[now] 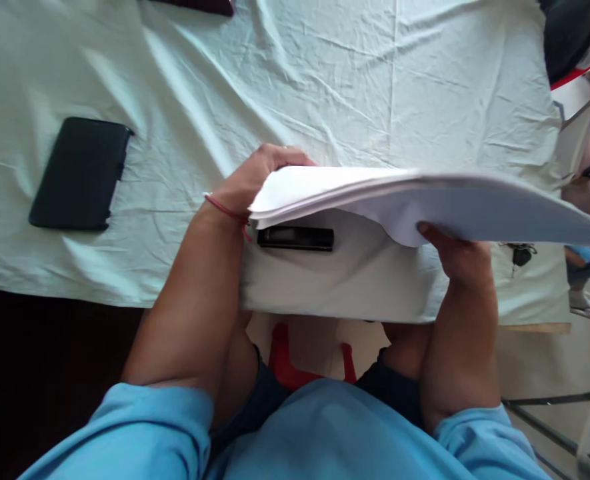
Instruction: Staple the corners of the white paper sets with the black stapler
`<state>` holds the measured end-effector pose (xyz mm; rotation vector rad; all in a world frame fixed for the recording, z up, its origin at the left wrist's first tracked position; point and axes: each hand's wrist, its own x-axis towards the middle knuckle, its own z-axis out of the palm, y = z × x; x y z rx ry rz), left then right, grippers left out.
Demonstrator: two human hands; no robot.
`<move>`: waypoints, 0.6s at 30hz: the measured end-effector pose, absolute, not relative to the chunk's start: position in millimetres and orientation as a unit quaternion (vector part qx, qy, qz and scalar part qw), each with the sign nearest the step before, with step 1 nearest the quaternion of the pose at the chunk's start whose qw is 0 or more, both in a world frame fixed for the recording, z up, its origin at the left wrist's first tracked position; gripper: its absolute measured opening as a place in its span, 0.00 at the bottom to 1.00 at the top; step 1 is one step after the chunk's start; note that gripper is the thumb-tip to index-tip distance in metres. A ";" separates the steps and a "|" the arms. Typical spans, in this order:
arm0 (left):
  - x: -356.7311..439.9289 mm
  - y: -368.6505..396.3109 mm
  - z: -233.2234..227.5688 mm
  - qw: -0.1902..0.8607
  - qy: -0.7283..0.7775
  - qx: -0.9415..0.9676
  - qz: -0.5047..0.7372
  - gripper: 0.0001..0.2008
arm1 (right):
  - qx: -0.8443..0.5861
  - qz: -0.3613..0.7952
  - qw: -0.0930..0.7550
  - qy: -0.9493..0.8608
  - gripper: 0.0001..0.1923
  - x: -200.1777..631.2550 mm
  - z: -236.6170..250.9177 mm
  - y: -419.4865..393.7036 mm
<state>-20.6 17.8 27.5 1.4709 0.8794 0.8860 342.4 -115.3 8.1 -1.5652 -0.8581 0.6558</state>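
One stack of white paper sheets (399, 193), slightly bowed, is held above the near edge of the cloth-covered table (325, 80), gripped by left hand (259, 177) and right hand (452, 250), fingers closed on its edges.

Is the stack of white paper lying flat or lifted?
Lifted: both hands, left hand and right hand, hold the paper stack above the table.

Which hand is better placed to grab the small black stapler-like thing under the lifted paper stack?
Left, probably. The left hand grips the paper stack at its near-left corner, right above the black device. The right hand supports the stack's underside farther right, away from the device.
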 end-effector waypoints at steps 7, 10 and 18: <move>-7.6 13.2 18.3 0.569 0.357 0.535 0.513 0.24 | -0.581 0.268 0.672 -0.372 0.26 328.4 15.2 -104.4; -1.7 12.2 23.9 0.597 0.310 0.529 0.518 0.31 | -0.557 0.256 0.718 -0.330 0.25 323.0 19.1 -99.8; 9.2 -2.2 38.0 0.631 0.379 0.485 0.472 0.17 | -0.524 0.259 0.761 -0.282 0.21 321.0 27.0 -99.6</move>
